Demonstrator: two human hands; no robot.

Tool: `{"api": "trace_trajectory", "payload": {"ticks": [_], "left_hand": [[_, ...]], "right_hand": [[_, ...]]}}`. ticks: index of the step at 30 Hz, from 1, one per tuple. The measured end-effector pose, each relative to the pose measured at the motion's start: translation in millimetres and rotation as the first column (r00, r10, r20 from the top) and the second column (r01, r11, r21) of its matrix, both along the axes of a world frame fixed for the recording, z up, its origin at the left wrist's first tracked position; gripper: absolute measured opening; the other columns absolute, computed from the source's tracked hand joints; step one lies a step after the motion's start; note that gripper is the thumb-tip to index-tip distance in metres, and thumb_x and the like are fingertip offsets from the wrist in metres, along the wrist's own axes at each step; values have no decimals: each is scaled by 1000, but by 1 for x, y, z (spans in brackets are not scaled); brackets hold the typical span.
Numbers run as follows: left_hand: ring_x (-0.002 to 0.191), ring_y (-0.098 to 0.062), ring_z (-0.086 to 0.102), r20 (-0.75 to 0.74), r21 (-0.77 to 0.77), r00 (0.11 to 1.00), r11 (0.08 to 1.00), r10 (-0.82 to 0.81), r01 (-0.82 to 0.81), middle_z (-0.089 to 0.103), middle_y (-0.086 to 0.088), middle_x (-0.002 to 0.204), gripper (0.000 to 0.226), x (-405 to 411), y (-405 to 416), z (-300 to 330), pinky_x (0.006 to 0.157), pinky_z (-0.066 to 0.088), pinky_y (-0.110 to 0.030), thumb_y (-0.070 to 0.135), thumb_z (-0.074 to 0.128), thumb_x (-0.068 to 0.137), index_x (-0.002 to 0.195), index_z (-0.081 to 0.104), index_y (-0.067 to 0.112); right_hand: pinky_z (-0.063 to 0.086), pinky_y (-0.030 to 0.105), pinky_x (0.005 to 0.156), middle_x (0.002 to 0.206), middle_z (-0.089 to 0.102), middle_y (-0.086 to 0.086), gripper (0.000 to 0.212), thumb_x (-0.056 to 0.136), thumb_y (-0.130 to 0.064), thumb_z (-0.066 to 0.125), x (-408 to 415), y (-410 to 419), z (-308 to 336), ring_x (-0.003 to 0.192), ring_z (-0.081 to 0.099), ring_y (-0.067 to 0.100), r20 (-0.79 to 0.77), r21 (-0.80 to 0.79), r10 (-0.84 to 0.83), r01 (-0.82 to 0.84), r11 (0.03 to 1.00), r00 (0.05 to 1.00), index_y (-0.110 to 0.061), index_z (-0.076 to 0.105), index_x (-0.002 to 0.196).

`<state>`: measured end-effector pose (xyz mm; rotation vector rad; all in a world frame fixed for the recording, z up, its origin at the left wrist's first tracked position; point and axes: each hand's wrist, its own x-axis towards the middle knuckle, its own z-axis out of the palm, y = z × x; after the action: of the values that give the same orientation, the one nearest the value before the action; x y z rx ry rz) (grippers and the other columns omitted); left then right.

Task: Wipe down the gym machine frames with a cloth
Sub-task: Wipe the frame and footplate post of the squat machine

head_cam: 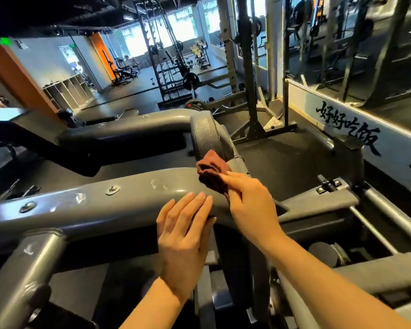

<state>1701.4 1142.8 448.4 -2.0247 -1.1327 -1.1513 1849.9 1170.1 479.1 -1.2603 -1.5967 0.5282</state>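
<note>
A grey steel frame tube (119,200) of a gym machine runs from lower left toward the centre, with bolts along its top and a smeared patch near its bend. A dark red cloth (211,173) is bunched in my right hand (249,200), pressed on the tube just below a black round pad (205,136). My left hand (184,236) rests flat on the tube beside it, fingers together and extended, thumb under the tube's edge.
A second grey tube (128,127) runs behind. A black bench pad (57,157) lies between the tubes. Squat racks (247,67) and a barbell (191,80) stand beyond on dark rubber floor. A mirrored wall with black lettering (349,131) is on the right.
</note>
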Motion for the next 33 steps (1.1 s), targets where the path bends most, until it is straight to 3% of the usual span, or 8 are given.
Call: {"api": "trace_trajectory", "payload": {"ticks": [2, 6, 15, 19, 23, 27, 30, 33], "left_hand": [[124, -20, 50, 4, 2, 1000, 1000, -8, 8, 61, -6, 125, 38, -1, 0, 0, 110, 33, -38, 24, 64, 90, 126, 56, 14], [126, -19, 48, 31, 13, 999, 1000, -19, 19, 57, -4, 128, 39, -1, 2, -2, 115, 29, -33, 23, 65, 89, 125, 56, 14], [126, -20, 49, 15, -3, 999, 999, -41, 41, 58, -4, 128, 35, -5, 5, -6, 112, 32, -36, 21, 67, 86, 120, 65, 10], [127, -21, 48, 31, 0, 998, 998, -56, 56, 55, -5, 130, 34, -4, 8, -7, 114, 30, -35, 21, 65, 89, 121, 63, 10], [126, -21, 49, 24, 14, 998, 999, -53, 53, 59, -5, 128, 34, -5, 8, -9, 113, 30, -35, 19, 68, 88, 121, 66, 11], [129, -21, 46, 14, 6, 998, 999, -54, 54, 54, -4, 132, 43, -6, 9, -11, 117, 25, -34, 21, 68, 87, 128, 57, 14], [128, -21, 47, 0, 24, 999, 999, -49, 49, 56, -5, 130, 41, -6, 10, -8, 116, 26, -34, 21, 67, 88, 127, 56, 14], [127, -21, 48, -24, 40, 999, 998, -46, 47, 56, -5, 131, 41, -6, 9, -7, 114, 29, -34, 19, 66, 89, 128, 55, 13]], "right_hand": [[38, 13, 81, 115, 70, 1, 32, 94, -7, 50, 8, 13, -2, 106, 62, 18, -45, -58, -22, 20, 998, 999, -18, 72, 116], [35, 8, 91, 119, 66, -5, 31, 95, -10, 52, -1, -19, -11, 109, 54, 9, -27, 36, -136, 137, 990, 990, -19, 70, 119], [32, 8, 80, 107, 69, 1, 35, 88, -22, 49, 14, -13, 2, 95, 52, 16, 254, 35, -110, 104, 994, 961, -17, 73, 113], [31, 5, 88, 120, 59, 1, 26, 89, -23, 54, 4, -20, 14, 101, 50, 11, 292, 75, -32, 10, 997, 956, -12, 72, 106], [31, 18, 71, 98, 69, 4, 9, 91, -10, 62, 23, -4, 8, 91, 58, 21, 271, -62, -51, 71, 996, 961, -10, 70, 93], [38, 13, 66, 86, 62, -8, 18, 91, -6, 61, 47, -5, -10, 86, 60, 10, 146, -192, -133, 160, 968, 980, -24, 60, 86], [41, 5, 77, 99, 58, -23, 23, 94, -8, 56, 34, -8, 8, 89, 53, -14, 4, -49, -90, 90, 995, 996, -25, 60, 110], [31, 13, 92, 131, 55, -15, 43, 93, -22, 43, 7, -12, 19, 112, 42, 4, 243, 60, 90, -108, 992, 966, -29, 59, 132]]}}
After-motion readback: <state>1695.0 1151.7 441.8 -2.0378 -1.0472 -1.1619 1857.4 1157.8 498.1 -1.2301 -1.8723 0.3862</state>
